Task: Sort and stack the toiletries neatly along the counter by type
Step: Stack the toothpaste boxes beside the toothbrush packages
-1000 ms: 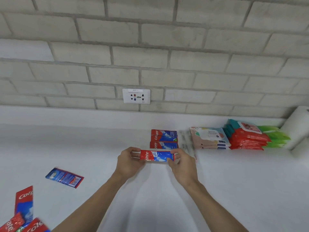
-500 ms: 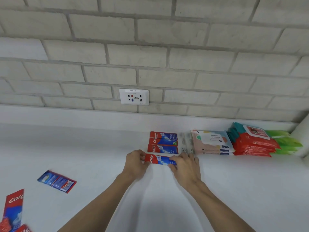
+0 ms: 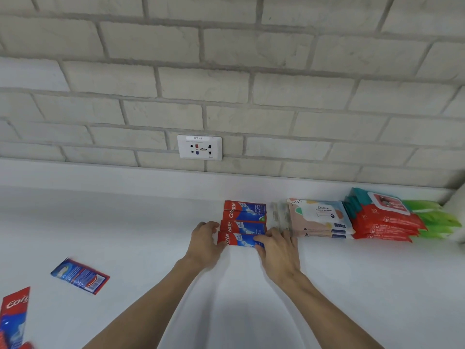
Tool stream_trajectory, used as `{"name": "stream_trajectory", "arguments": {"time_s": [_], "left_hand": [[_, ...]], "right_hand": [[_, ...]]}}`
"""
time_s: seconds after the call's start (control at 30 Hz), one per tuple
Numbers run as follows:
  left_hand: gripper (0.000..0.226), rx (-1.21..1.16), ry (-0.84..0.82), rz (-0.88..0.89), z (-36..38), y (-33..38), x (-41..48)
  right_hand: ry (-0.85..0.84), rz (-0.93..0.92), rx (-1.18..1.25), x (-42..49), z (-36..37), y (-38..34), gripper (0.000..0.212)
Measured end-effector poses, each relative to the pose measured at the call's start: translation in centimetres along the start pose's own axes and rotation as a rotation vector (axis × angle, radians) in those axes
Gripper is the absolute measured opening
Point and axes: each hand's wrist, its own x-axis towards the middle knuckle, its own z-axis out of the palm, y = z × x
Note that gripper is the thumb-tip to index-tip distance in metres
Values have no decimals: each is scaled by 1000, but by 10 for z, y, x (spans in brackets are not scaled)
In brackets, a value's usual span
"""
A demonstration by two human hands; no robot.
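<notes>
Wall (image 3: 226, 71): pale rough brick with grey mortar lines, behind the counter.

Counter (image 3: 125, 222): smooth matt white with a low white upstand at the back.

Red wipes (image 3: 385, 222): soft glossy packs stacked at the back right, a teal-edged pack with a flip lid on top.
Green wipes (image 3: 437, 217): soft packs just right of the red ones, blurred.
Pastel wipes (image 3: 319, 217): flat soft packs, stacked, touching the red stack's left side.

Left hand (image 3: 203, 241): fingers curled round the left end of the front box (image 3: 239, 240).
Right hand (image 3: 279, 250): fingers laid over the right end, thumb underneath, pinching it.

Front box: slim red-and-blue toothpaste carton, lying crosswise between the two hands, low at the counter, its far edge against the boxes (image 3: 244, 215).

Boxes: matching cartons in a tidy row and stack, running back towards the upstand.

Loose box (image 3: 15, 316): same carton, lower left edge, partly cut off.

Flat pack (image 3: 80, 276): blue with red end, crinkled foil look, lying alone well left of the hands.

Socket (image 3: 199, 147): white plastic plate on the wall.

Clear packet (image 3: 279, 215): transparent, between boxes and pastel wipes; contents unclear.
</notes>
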Motion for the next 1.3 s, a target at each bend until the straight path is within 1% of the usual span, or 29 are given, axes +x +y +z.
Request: {"name": "stream_trajectory", "arguments": {"time_s": [0.1,0.23,0.47,0.57,0.63,0.73,0.87,1.03,1.17,1.3], "left_hand": [[47,-16,-1,28,0,2,1],[42,-22,-3,54,0,3,1],[40,-51,0,68,-1,2,-2],[41,-74,11,63,-3,1,-5],[41,-85,24,63,-5,1,-8],[40,-99,35,91,-10,2,-18],[34,-85,25,182,-24,-2,-38],[22,-86,1,291,-46,-19,-71],[20,-84,4,331,-70,-41,-99],[21,-29,2,308,-97,-70,-124]], "right_hand": [[-10,4,11,0,1,0,23],[-34,23,19,-1,1,-1,28],[1,4,61,-3,2,-1,32],[5,-3,159,-7,-6,-7,27],[-31,-26,193,-9,-10,-10,28],[-39,-38,285,-14,-14,-18,27],[-69,-17,392,-28,-21,-37,24],[-106,8,530,-58,-31,-68,18],[-145,-20,607,-79,-39,-96,18],[-200,-45,651,-99,-42,-129,19]]}}
